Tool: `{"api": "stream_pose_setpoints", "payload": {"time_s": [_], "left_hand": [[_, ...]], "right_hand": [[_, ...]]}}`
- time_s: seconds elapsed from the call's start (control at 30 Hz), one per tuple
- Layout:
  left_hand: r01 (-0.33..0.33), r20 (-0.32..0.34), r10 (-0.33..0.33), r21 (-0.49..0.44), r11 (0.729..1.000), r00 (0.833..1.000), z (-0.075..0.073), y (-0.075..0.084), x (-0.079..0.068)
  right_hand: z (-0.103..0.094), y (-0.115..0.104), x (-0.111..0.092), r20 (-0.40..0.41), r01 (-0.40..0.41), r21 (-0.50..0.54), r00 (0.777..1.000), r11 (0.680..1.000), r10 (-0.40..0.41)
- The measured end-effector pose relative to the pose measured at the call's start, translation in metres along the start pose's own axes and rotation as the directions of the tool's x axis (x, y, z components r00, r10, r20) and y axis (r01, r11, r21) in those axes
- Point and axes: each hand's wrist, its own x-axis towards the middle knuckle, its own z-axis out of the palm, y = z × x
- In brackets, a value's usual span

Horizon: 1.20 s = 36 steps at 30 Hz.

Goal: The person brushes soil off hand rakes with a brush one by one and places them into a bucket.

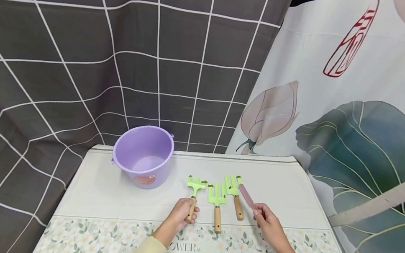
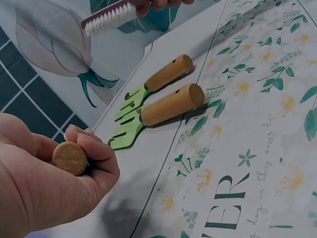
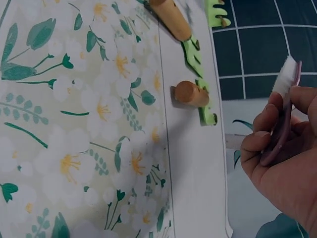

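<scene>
My left hand (image 1: 178, 214) grips the wooden handle of a small green garden rake (image 1: 196, 183), its tines raised and pointing away from me. In the left wrist view the round handle end (image 2: 69, 158) pokes out between thumb and fingers. My right hand (image 1: 270, 227) holds a mauve scrubbing brush (image 1: 247, 196) by its handle; its white bristles (image 2: 110, 20) show in the left wrist view. Between the hands lie two green garden forks with wooden handles, a middle fork (image 1: 217, 194) and a right-hand fork (image 1: 233, 186). Brownish patches mark the tines.
A purple bucket (image 1: 150, 177) stands at the back left of the table, beyond my left hand. The white tablecloth (image 1: 276, 175) carries a floral band along the front. A grey grid curtain (image 1: 178, 77) and a white floral curtain (image 1: 290, 57) hang behind.
</scene>
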Motion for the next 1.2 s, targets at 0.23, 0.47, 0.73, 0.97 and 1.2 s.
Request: {"api": "stream_pose_setpoints", "payload": {"time_s": [0.23,0.47,0.73,0.97,1.2], "left_hand": [[0.003,0.027,-0.002,-0.059,0.998,1.0,0.007,0.002,-0.002],[0.032,0.052,-0.027,-0.097,0.995,0.998,0.013,0.004,-0.006],[-0.002,0.082,0.012,-0.123,0.992,0.997,0.02,0.008,-0.011],[-0.037,0.086,0.05,-0.151,0.988,0.995,0.025,0.014,-0.013],[-0.024,0.078,0.038,-0.172,0.985,0.996,0.029,0.02,-0.017]], "right_hand": [[0.004,-0.005,0.008,0.034,0.067,-0.028,0.997,0.997,-0.066],[0.009,-0.013,0.014,0.047,0.118,-0.09,0.992,0.989,-0.114],[0.015,-0.019,0.023,0.052,0.222,-0.268,0.975,0.937,-0.216],[0.017,-0.024,0.026,0.081,0.245,-0.296,0.97,0.923,-0.231],[0.019,-0.024,0.032,0.146,0.23,-0.33,0.971,0.916,-0.191]]}}
